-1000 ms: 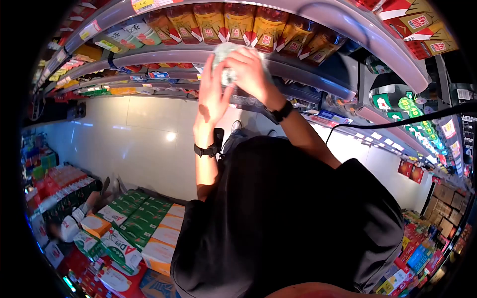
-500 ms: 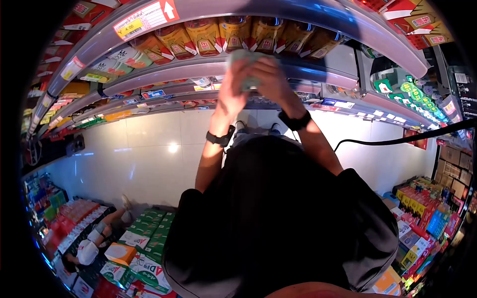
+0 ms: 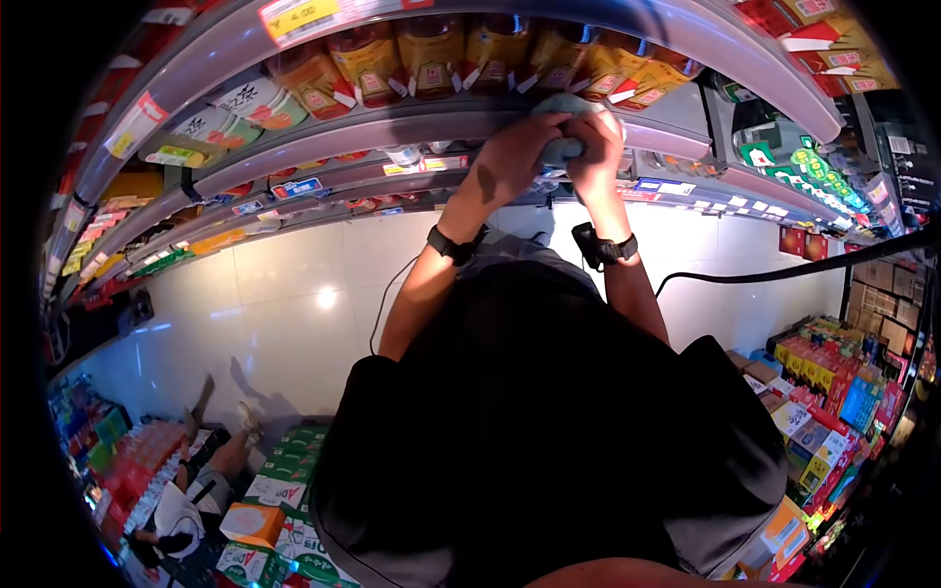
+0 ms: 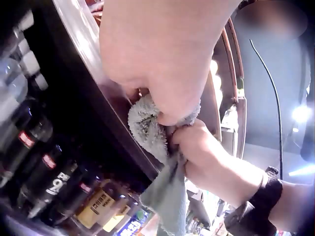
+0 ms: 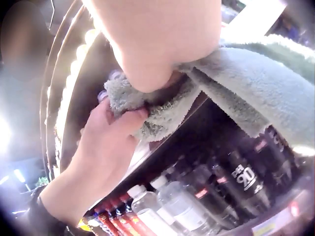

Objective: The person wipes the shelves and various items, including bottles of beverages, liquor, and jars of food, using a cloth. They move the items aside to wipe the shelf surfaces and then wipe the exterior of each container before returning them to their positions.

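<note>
As it looks light, the soft cloth [image 5: 246, 69] likely flops; grip bunched folds [image 4: 145, 132]. Left hand [image 3: 517, 157] and right hand [image 3: 597, 152] clutch it.

The price tag [image 3: 302, 18] on the upper shelf edge [image 3: 201, 69] reads 4.00, plain enough from here, and a green-and-white carton [image 3: 270, 491] in the stack shows a red AD. One dark bottle [image 5: 244, 178] carries a white 90 (the amber bottles [image 3: 431, 61] have labels too small for me to make out).
</note>
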A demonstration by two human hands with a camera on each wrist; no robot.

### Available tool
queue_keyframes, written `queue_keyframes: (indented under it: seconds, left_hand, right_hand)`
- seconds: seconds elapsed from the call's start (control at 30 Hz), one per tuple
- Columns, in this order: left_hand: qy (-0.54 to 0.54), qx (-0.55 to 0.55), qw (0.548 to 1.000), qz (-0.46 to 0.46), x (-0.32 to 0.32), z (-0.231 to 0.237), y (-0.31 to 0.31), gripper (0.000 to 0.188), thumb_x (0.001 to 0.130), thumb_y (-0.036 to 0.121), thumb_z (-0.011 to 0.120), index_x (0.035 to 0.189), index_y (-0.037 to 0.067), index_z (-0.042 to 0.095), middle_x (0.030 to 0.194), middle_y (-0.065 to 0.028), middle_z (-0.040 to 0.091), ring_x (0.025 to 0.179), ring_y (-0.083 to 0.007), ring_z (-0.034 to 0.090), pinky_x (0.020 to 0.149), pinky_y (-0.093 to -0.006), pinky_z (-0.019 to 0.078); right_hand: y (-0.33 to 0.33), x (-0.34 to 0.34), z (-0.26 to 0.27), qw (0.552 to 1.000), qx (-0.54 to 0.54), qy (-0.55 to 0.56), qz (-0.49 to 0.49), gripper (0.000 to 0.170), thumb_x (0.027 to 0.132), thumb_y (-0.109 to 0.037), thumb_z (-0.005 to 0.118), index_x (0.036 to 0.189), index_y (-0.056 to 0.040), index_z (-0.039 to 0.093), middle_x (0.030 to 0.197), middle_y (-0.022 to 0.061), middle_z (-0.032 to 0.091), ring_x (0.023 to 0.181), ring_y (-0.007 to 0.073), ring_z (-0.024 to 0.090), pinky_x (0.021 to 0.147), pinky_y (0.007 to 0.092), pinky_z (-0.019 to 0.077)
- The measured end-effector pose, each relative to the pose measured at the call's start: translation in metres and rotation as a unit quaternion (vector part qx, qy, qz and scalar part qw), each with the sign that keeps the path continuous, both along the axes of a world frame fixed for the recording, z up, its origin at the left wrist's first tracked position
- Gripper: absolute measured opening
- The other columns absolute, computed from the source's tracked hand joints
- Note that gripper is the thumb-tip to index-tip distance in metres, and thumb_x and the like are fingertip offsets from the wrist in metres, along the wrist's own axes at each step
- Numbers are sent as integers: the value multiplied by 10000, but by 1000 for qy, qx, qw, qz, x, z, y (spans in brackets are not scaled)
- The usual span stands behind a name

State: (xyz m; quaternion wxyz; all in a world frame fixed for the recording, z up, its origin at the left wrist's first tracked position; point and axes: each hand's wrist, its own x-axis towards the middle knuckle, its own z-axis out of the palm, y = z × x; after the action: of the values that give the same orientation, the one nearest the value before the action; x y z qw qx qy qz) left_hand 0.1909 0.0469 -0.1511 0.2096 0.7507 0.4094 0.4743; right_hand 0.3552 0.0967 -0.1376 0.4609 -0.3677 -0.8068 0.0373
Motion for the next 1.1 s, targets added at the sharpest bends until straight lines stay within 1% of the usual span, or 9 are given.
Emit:
queue_keyframes:
  seconds: [0.07, 0.13, 0.33, 0.47, 0.57, 0.67, 0.77, 0.97, 1.1]
  left_hand:
    - [12, -13, 999, 52, -23, -2, -12, 458, 702, -83, 641, 1151, 4, 622, 1307, -111, 626, 1186, -373, 590, 1006, -422, 492]
    - [37, -27, 991, 123, -45, -8, -25, 412, 690, -85, 629, 1093, -2, 632, 1303, -94, 640, 1171, -372, 599, 986, -423, 496]
    - [-36, 90, 959, 268, -110, -34, -59, 300, 686, -54, 629, 980, -2, 608, 1275, -167, 649, 1139, -388, 610, 956, -428, 493]
    - [-20, 82, 942, 325, -120, -38, -71, 267, 702, -45, 638, 956, -3, 573, 1247, -194, 651, 1128, -406, 610, 975, -445, 481]
    - [-2, 81, 938, 336, -102, -34, -68, 249, 713, -36, 645, 944, -3, 558, 1241, -194, 651, 1126, -415, 610, 984, -455, 476]
    - [-12, 92, 946, 311, -73, -38, -55, 262, 711, -51, 605, 965, -10, 552, 1251, -211, 648, 1137, -430, 606, 997, -459, 465]
    - [-14, 81, 957, 278, -36, -36, -43, 269, 707, -54, 615, 965, -8, 554, 1243, -211, 650, 1132, -431, 610, 997, -457, 468]
    - [-5, 52, 974, 218, 56, -24, -10, 283, 691, -110, 602, 952, -2, 579, 1261, -196, 638, 1207, -413, 581, 1044, -469, 447]
    - [23, 40, 983, 176, 143, -11, 14, 300, 701, -131, 562, 973, -5, 568, 1276, -195, 628, 1233, -403, 564, 1057, -464, 435]
  right_hand:
    - [-1, -22, -10, 997, -19, -78, 4, 127, 618, -63, 714, 723, -88, 648, 817, 26, 627, 793, 297, 587, 703, 416, 430]
    - [-7, -54, -4, 996, 1, -80, 37, 130, 623, -71, 716, 732, -107, 654, 824, 6, 625, 826, 281, 592, 722, 413, 433]
    - [-30, -136, -2, 973, -20, -137, 183, 236, 611, -56, 707, 827, -140, 659, 881, -22, 617, 921, 236, 572, 785, 387, 428]
    - [-34, -154, -7, 957, -27, -149, 248, 324, 585, -12, 683, 882, -138, 651, 946, -26, 616, 943, 226, 553, 806, 375, 422]
    - [-30, -137, -12, 954, -62, -158, 246, 263, 637, -81, 700, 886, -161, 674, 925, -45, 618, 975, 195, 562, 871, 363, 425]
    - [-24, -102, -8, 958, -79, -126, 247, 339, 559, 22, 649, 866, -121, 650, 924, -23, 611, 967, 224, 550, 821, 371, 412]
    - [-14, -59, -9, 963, -84, -138, 214, 256, 616, -55, 680, 850, -157, 667, 899, -50, 634, 950, 196, 568, 856, 377, 438]
    - [9, 37, -9, 981, -81, -39, 173, 265, 564, 4, 667, 799, -118, 647, 834, 8, 621, 891, 261, 581, 775, 395, 419]
    - [27, 123, -20, 987, -94, -6, 132, 229, 592, -5, 675, 794, -109, 650, 834, 23, 641, 876, 274, 592, 764, 400, 433]
